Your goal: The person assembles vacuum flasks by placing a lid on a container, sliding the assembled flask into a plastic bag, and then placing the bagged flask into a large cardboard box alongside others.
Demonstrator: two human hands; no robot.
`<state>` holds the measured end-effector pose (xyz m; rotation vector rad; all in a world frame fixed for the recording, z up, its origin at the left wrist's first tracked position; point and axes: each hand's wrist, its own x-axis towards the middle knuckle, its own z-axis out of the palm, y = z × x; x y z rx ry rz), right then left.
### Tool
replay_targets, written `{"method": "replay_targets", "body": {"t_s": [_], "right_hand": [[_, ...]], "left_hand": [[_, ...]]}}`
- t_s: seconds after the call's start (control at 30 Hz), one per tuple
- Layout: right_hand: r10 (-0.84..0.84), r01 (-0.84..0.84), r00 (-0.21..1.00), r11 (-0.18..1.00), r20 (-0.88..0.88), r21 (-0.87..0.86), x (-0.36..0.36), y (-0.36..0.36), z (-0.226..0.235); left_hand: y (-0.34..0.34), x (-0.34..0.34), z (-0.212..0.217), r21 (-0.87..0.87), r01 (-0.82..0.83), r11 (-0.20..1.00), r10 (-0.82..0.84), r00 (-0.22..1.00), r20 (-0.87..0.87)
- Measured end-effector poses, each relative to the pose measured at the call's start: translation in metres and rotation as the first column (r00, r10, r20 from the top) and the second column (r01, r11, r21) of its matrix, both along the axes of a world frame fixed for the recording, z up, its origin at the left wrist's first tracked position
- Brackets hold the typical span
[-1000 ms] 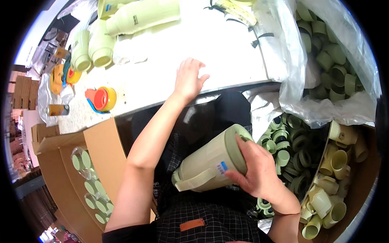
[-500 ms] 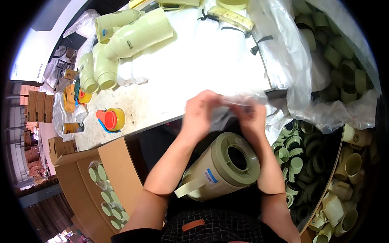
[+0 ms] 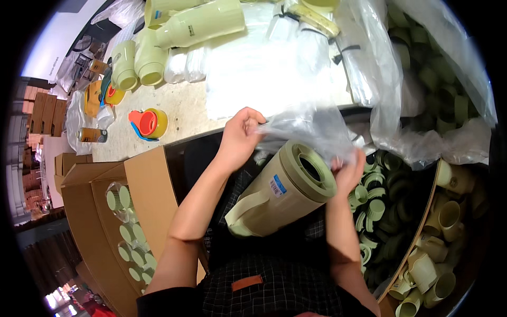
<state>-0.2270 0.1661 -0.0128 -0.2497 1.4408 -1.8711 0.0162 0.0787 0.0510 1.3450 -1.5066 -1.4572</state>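
A clear plastic bag (image 3: pixel 312 127) is stretched between my two hands, just beyond the top of a pale green jug. My left hand (image 3: pixel 240 136) pinches the bag's left side, and my right hand (image 3: pixel 348 173) grips its other side, lower down. The jug (image 3: pixel 264 198) lies tilted on my lap, its ring-shaped top with a dark round opening facing away from me and to the right. A handle and a small blue-and-white label show on its left side. Neither hand grips the jug; my right hand is close to its top.
Green flask bodies (image 3: pixel 203 24) lie at the table's far left, near white plastic sheets (image 3: pixel 237 79). A tape dispenser (image 3: pixel 150 124) sits at the left edge. An open carton (image 3: pixel 150 185) of wrapped parts stands left; bins of green rings (image 3: pixel 376 208) and jug parts (image 3: pixel 422 269) are right.
My hands have moved apart, spreading the bag between them, and my right hand has come lower. The jug has shifted slightly up and left in view as the view itself moved.
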Motion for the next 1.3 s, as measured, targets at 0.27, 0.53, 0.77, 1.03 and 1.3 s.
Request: {"method": "replay_targets", "body": {"t_s": [0.27, 0.53, 0.77, 1.03, 1.3], "right_hand": [[0.757, -0.834, 0.397, 0.534, -0.519, 0.14, 0.083, 0.133, 0.014], [0.988, -0.992, -0.099, -0.107, -0.116, -0.061, 0.202, 0.082, 0.089], [0.621, -0.76, -0.411, -0.638, -0.667, -0.125, 0.315, 0.086, 0.168], [0.912, -0.924, -0.339, -0.275, -0.233, 0.267, 0.228, 0.046, 0.068], [0.73, -0.774, 0.435, 0.602, -0.527, 0.195, 0.169, -0.162, 0.065]], "left_hand": [[0.177, 0.09, 0.041, -0.569, 0.099, 0.816, 0.231, 0.847, 0.478], [0.282, 0.185, 0.02, -0.592, -0.178, 0.786, 0.603, 0.427, 0.674], [0.387, 0.433, 0.061, -0.413, -0.863, 0.292, 0.794, -0.022, 0.607], [0.399, 0.622, -0.111, -0.058, -0.914, 0.402, 0.634, 0.232, 0.738], [0.446, 0.668, -0.156, -0.083, -0.997, -0.005, 0.514, -0.073, 0.855]]}}
